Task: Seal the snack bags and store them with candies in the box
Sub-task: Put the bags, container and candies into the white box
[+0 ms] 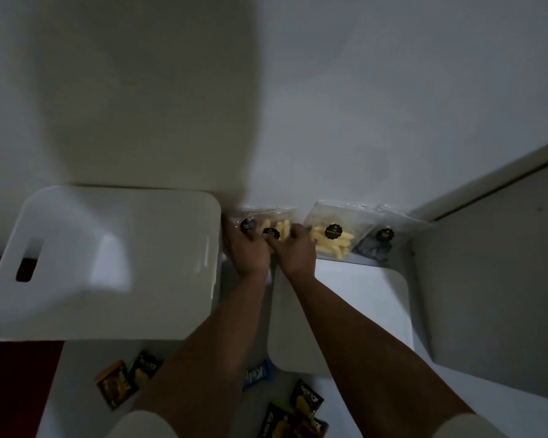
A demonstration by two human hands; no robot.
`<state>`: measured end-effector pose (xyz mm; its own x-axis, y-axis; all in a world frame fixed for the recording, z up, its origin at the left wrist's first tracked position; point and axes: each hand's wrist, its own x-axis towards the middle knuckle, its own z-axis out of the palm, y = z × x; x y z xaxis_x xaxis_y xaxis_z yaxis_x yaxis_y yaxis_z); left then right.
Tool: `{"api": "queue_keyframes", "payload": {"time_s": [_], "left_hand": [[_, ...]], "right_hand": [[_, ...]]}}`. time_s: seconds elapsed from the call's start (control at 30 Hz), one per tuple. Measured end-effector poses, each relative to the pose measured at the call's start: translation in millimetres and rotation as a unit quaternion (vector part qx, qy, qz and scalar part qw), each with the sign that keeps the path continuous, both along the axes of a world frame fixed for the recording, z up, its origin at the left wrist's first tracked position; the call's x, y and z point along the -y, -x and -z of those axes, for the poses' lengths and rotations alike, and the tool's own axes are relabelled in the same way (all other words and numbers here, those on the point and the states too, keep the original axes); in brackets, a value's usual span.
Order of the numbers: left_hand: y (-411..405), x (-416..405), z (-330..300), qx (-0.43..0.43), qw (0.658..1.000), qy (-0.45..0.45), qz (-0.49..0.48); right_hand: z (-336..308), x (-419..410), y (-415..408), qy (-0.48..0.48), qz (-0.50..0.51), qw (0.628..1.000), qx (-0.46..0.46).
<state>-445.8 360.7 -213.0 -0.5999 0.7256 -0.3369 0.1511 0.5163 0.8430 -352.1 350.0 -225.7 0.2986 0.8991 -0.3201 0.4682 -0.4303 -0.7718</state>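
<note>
Both hands are pressing on a clear snack bag (276,227) of pale sticks leaning at the wall: the left hand (246,251) is pinching its near-left edge, the right hand (295,248) is curling fingers over its right side. Two more bags, one pale-filled (336,235) and one dark-filled (382,238), are leaning just right of the right fingers. The white box (184,311) is sitting open just left of the left fingers, while candy packets (306,398) are lying nearer the body, below the forearms.

A white wall (361,90) rose behind the white table (76,390), with a dark red surface (13,374) at its left edge.
</note>
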Motion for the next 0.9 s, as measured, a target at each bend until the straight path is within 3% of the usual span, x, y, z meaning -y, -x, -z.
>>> {"api": "queue_keyframes", "payload": {"time_s": [0.1,0.3,0.5,0.7,0.9], "left_hand": [[-5,-2,-15,0.005,0.999,0.025,-0.041],[-6,22,-60,-0.035,0.998,0.021,0.053],[3,58,-135,-0.069,0.990,-0.123,0.026],[89,68,-191,-0.069,0.980,-0.183,-0.041],[205,66,-186,-0.022,0.984,-0.140,-0.111]], "right_hand": [[-5,6,-9,-0.021,0.010,0.999,-0.030],[-53,24,-23,-0.085,0.026,0.994,-0.065],[-121,44,-26,-0.173,0.045,0.982,-0.058],[-186,37,28,-0.200,-0.006,0.972,-0.125],[-194,19,128,-0.109,-0.080,0.974,-0.179]]}}
